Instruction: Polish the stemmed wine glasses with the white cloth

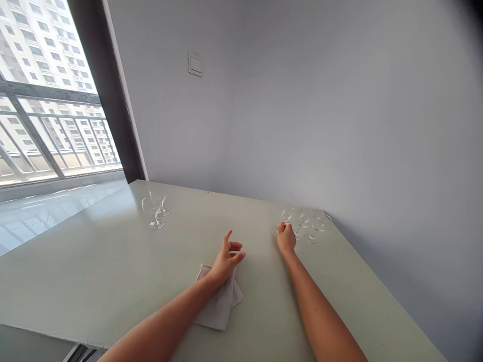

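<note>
My right hand (286, 238) is closed around the stem of a clear wine glass (286, 215) at the right of the table; its foot is partly hidden behind the hand. Two more clear glasses (304, 219) (318, 224) stand upright just right of it. My left hand (228, 256) is raised over the middle of the table, fingers apart and holding nothing. Partly under my left wrist lies a folded light grey cloth (217, 309).
Two clear stemmed glasses (157, 221) (162, 201) stand close together at the far left of the pale table (113, 271). Grey walls (320, 110) border the table's back and right. A window (49, 90) is at the left.
</note>
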A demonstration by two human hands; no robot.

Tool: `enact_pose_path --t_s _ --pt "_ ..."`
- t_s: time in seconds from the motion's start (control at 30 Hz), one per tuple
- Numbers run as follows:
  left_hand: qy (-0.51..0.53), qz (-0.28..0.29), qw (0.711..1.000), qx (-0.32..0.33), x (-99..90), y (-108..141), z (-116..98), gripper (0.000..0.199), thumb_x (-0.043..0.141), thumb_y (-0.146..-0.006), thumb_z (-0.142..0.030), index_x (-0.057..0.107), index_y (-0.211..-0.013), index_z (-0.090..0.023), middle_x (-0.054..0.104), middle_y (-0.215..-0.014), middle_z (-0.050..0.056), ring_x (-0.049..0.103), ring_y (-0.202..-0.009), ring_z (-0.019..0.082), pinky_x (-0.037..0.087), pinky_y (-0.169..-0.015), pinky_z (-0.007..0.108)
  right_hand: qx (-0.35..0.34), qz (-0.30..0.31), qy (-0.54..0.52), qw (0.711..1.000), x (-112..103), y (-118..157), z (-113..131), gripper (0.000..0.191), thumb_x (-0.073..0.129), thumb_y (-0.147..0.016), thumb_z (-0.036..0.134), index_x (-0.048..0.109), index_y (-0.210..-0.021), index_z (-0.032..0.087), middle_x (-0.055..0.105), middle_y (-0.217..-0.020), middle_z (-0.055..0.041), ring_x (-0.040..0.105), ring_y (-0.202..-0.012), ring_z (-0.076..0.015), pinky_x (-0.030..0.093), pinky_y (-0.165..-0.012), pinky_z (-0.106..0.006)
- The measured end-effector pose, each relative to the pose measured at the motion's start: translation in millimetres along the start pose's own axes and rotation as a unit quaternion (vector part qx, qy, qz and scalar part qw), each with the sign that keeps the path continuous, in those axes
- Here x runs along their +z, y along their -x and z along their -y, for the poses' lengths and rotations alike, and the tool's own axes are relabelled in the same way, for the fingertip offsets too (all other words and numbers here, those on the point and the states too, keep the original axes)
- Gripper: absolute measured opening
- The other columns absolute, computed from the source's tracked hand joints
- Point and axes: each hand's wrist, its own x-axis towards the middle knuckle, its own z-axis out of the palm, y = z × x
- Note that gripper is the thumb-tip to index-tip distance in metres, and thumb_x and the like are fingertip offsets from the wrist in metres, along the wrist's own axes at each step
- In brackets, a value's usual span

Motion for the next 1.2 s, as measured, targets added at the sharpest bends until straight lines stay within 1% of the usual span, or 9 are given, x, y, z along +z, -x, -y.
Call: enact_pose_path --t_s 0.43,0.57,0.67,0.73,0.8,0.9,0.97,1.07,1.2 --pt "0.007 -0.031 0.999 -0.002 0.8 0 -1 0.068 0.06 -0.071 -0.026 0.026 -0.129 -0.024 0.054 -0.094 0.005 0.051 -0.089 0.015 0.037 -0.083 0.033 0.008 -0.028 -0.018 0.999 7 -15 -19 0.032 0.043 -0.076 0.031 0.049 -0.101 0.013 0.059 -0.093 -0.0119 0.055 -0.082 -0.0215 0.036 -0.068 -0.029" --pt "0.015 -0.091 0.995 0.043 -3.3 -4 -6 0.055 0.058 -0.071 -0.025 0.035 -0.122 -0.024 0.054 -0.09 0.004 0.05 -0.085 0.014 0.038 -0.077 0.029 0.012 -0.07 -0.035 0.997 -6 3 -13 0.044 0.043 -0.076 0.039 0.043 -0.108 0.009 0.055 -0.095 -0.0148 0.052 -0.081 -0.0221 0.037 -0.067 -0.031" --pt "0.034 -0.175 0.98 0.094 -12.5 -10 -12 0.046 0.056 -0.072 -0.024 0.04 -0.115 -0.025 0.053 -0.088 0.002 0.05 -0.081 0.013 0.038 -0.075 0.027 -0.018 -0.062 -0.057 0.996 -16 35 4 0.034 0.042 -0.077 0.04 0.048 -0.099 0.013 0.056 -0.088 -0.0096 0.053 -0.074 -0.0194 0.038 -0.066 -0.03" --pt "0.043 -0.244 0.961 0.124 -23.2 -16 -17 0.041 0.054 -0.072 -0.023 0.041 -0.11 -0.026 0.052 -0.089 0.001 0.049 -0.08 0.011 0.038 -0.075 0.025 -0.088 -0.011 -0.083 0.993 -24 69 24 0.023 0.044 -0.078 0.038 0.052 -0.086 0.018 0.058 -0.079 -0.0042 0.053 -0.071 -0.0166 0.039 -0.067 -0.027" --pt "0.049 -0.321 0.935 0.144 -38.5 -22 -23 0.036 0.053 -0.072 -0.021 0.042 -0.106 -0.026 0.051 -0.09 0.0 0.049 -0.08 0.01 0.038 -0.075 0.024 -0.234 0.104 -0.123 0.959 -31 113 46 0.022 0.041 -0.082 0.037 0.053 -0.084 0.019 0.057 -0.076 -0.003 0.052 -0.069 -0.0149 0.04 -0.067 -0.026" --pt "0.035 -0.467 0.87 0.156 -69.7 -30 -33 0.032 0.051 -0.07 -0.018 0.041 -0.101 -0.024 0.048 -0.096 0.001 0.049 -0.081 0.009 0.039 -0.074 0.022 -0.457 0.317 -0.103 0.825 -39 178 71 0.023 0.04 -0.085 0.037 0.056 -0.09 0.021 0.058 -0.081 -0.0028 0.051 -0.072 -0.0141 0.041 -0.068 -0.026" --pt "-0.006 -0.56 0.817 0.137 -94.0 -34 -39 0.034 0.049 -0.072 -0.018 0.039 -0.103 -0.024 0.046 -0.105 0.002 0.049 -0.086 0.009 0.039 -0.074 0.022 -0.542 0.354 -0.046 0.761 -38 209 76 0.04 0.051 -0.078 0.048 0.054 -0.107 0.021 0.058 -0.093 -0.006 0.051 -0.083 -0.0195 0.041 -0.074 -0.031" --pt "-0.094 -0.629 0.77 0.053 -130.2 -38 -42 0.044 0.046 -0.074 -0.022 0.029 -0.115 -0.025 0.037 -0.119 0.006 0.048 -0.098 0.012 0.04 -0.077 0.024 -0.567 0.331 0.026 0.754 -26 227 71 0.059 0.059 -0.069 0.053 0.05 -0.116 0.019 0.057 -0.099 -0.0098 0.049 -0.089 -0.0257 0.04 -0.076 -0.038" --pt "-0.151 -0.614 0.775 -0.006 -169.9 -46 -38 0.061 0.05 -0.071 -0.021 0.019 -0.124 -0.022 0.032 -0.125 0.015 0.048 -0.102 0.019 0.039 -0.081 0.032 -0.531 0.324 0.007 0.783 -7 221 62 0.023 0.047 -0.083 0.027 0.059 -0.102 0.024 0.057 -0.087 -0.0057 0.049 -0.081 -0.0198 0.039 -0.069 -0.032"
